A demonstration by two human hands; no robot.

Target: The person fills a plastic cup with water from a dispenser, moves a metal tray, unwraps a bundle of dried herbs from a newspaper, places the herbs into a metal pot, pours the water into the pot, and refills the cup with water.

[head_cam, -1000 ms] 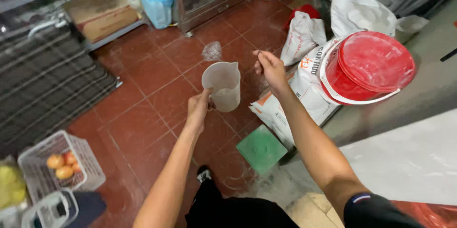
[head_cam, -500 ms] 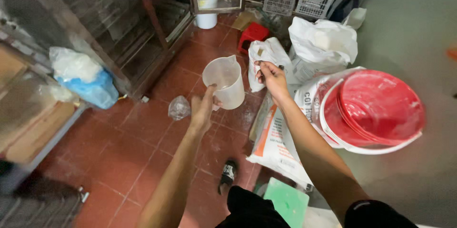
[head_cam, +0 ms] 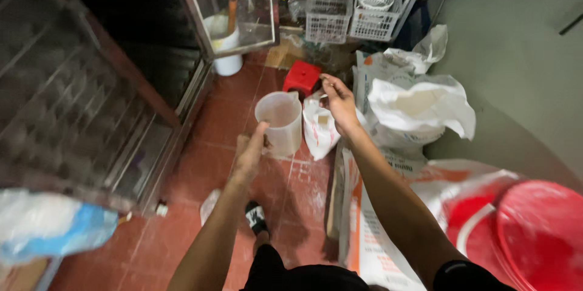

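Left hand [head_cam: 250, 156]: grip clenched on the handle of a translucent jug [head_cam: 279, 122], held upright above the red tile floor [head_cam: 200, 172]; jug sits just ahead of and right of the knuckles.

Right hand [head_cam: 340, 104]: raised just right of the jug, fingers loosely curled and not closed on anything seen; whether something small is pinched cannot be told.

Small white bag [head_cam: 320, 130]: directly below the right hand, beside the jug.

Open white sack [head_cam: 419, 109]: right of the right hand, mouth folded back.

Printed sack [head_cam: 388, 230]: under the right forearm, lying flat.

Red tub [head_cam: 534, 230]: far right, well apart from both hands.

Red stool [head_cam: 302, 77]: beyond the jug.

White baskets [head_cam: 352, 8]: farther beyond, stacked by the wall.

White bucket [head_cam: 226, 45]: ahead and left of the left hand, behind a glass cabinet [head_cam: 231, 5].
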